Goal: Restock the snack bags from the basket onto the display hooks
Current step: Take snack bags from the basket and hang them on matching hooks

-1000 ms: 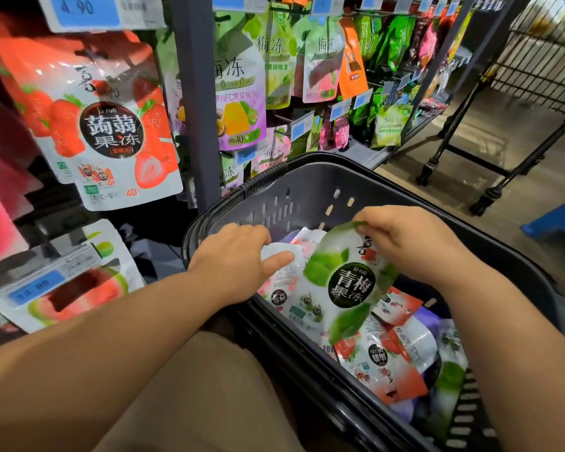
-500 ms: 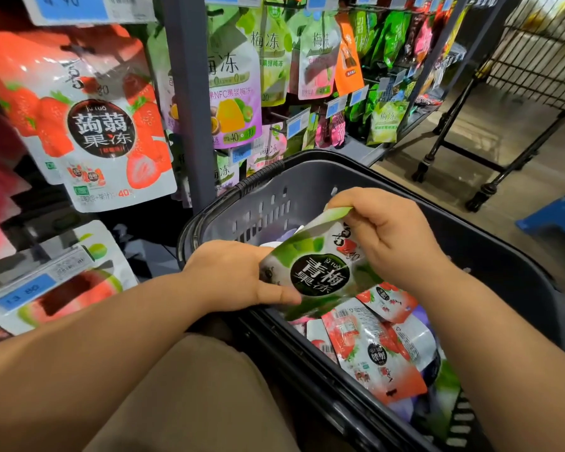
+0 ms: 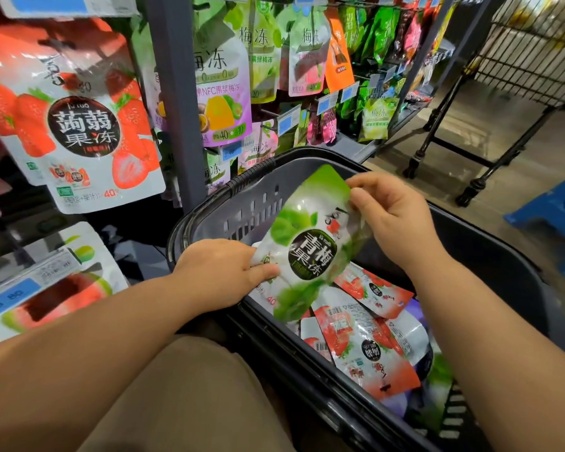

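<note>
A green and white snack bag [image 3: 310,236] is held tilted above the dark plastic basket [image 3: 503,272]. My right hand [image 3: 395,220] pinches its upper right edge. My left hand [image 3: 222,272] grips its lower left corner, thumb on the front. Below it in the basket lie several red strawberry bags [image 3: 369,350] and some purple and green ones. On the display to the left, a large strawberry bag [image 3: 75,125] hangs from a hook, with a watermelon bag [image 3: 62,288] below it.
A grey upright post [image 3: 173,93] divides the display; more hanging bags [image 3: 222,79] and blue price tags fill the section to its right. A black wheeled wire rack [image 3: 519,60] stands at the back right. A blue stool [image 3: 558,216] sits on the floor at right.
The green bag has come up out of the basket and turned more upright. My right hand moved up along its top edge; my left hand shifted to its lower corner.
</note>
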`<state>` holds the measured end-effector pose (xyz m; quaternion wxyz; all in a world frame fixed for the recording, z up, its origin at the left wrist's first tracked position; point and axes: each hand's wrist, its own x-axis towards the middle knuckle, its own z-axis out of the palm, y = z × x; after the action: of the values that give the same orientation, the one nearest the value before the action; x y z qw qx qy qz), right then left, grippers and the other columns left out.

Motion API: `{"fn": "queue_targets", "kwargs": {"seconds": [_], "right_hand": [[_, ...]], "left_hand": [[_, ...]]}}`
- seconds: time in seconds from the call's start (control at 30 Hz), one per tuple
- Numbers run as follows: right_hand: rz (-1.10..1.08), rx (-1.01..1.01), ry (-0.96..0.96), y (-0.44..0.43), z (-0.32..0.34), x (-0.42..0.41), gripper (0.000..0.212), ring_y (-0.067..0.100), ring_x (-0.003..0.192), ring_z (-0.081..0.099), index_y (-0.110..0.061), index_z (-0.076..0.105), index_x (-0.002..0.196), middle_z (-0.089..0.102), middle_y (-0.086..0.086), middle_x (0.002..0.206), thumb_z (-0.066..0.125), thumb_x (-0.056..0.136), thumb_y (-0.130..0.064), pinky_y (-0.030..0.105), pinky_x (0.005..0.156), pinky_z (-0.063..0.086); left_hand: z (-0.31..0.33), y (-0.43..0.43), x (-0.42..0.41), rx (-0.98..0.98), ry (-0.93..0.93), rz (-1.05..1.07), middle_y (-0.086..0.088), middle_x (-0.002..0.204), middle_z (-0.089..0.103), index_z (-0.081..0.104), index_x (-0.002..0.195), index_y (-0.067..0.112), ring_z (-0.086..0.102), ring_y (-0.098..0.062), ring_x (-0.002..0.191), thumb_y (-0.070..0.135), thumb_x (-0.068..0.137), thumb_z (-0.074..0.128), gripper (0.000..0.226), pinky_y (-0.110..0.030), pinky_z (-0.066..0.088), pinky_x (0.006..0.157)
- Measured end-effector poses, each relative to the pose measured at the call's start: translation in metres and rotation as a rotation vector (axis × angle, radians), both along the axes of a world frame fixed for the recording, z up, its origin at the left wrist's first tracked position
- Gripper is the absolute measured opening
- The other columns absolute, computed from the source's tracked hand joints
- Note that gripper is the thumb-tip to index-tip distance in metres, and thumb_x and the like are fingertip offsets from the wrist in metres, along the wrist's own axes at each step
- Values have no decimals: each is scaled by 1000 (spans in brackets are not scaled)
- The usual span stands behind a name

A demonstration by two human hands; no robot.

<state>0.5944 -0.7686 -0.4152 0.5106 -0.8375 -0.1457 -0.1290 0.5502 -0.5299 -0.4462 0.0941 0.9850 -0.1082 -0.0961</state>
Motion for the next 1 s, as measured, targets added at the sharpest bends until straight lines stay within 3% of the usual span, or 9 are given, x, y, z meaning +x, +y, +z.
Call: {"fn": "queue_targets", "kwargs": {"seconds": [0.17,0.3,0.37,0.5,0.57,0.7,0.83,0.93,1.0], "right_hand": [[-194,-490,414,-38,-31,24,40,21,114,58,-21,56,133,63,-1,120,54,99,-42,30,94,43],[24,-1025,877,-59,-76,18,59,26,122,55,-25,47,142,54,5,140,60,92,-54,35,100,45],[39,-1076,981,-61,-91,14,73,26,109,59,-28,36,148,55,5,136,66,87,-54,34,88,51],[2,-969,1081,-67,-107,11,96,21,86,61,-38,16,152,59,1,109,80,80,-41,34,66,55],[26,-986,1118,-71,-106,10,106,22,87,63,-41,10,153,58,1,104,84,77,-30,39,77,60],[88,-1038,1092,-77,-102,7,122,33,118,57,-39,6,156,48,9,144,89,69,-14,44,94,56],[107,-1198,984,-76,-101,9,92,18,84,61,-35,28,153,56,4,127,77,79,-8,28,65,56],[59,-1348,784,-72,-94,15,23,20,79,64,-21,72,106,70,0,96,68,83,-20,28,68,54],[11,-1342,722,-70,-85,17,10,20,78,67,-21,74,86,70,-3,83,64,83,-22,26,65,52]], "left_hand": [[-8,-1,-1,23,-113,87,-1,91,67,69,102,24,59,-22,97,64,97,26,59,-32,30,62],[-12,-3,-4,78,-210,70,1,92,70,67,95,22,59,-19,108,56,101,23,56,-31,31,105],[-12,-4,-5,59,-203,99,3,92,70,67,97,23,58,-13,112,53,102,23,54,-28,16,115],[-11,-8,-9,-1,-178,153,7,69,55,48,66,23,58,-11,109,52,103,23,54,-27,9,116],[-9,-10,-10,-14,-160,162,8,65,49,39,60,25,56,-12,111,51,104,23,53,-27,10,116],[-6,-11,-11,19,-159,152,7,66,50,41,63,23,57,-17,103,51,104,21,53,-29,21,108],[1,-14,-13,66,-181,145,3,63,47,40,63,21,53,-23,85,51,104,20,54,-33,32,83],[6,-16,-16,65,-149,145,2,71,55,41,67,22,56,-25,91,49,105,18,52,-33,36,88],[7,-17,-17,78,-142,132,0,78,59,40,69,22,58,-25,96,47,106,16,50,-34,38,91]]}}
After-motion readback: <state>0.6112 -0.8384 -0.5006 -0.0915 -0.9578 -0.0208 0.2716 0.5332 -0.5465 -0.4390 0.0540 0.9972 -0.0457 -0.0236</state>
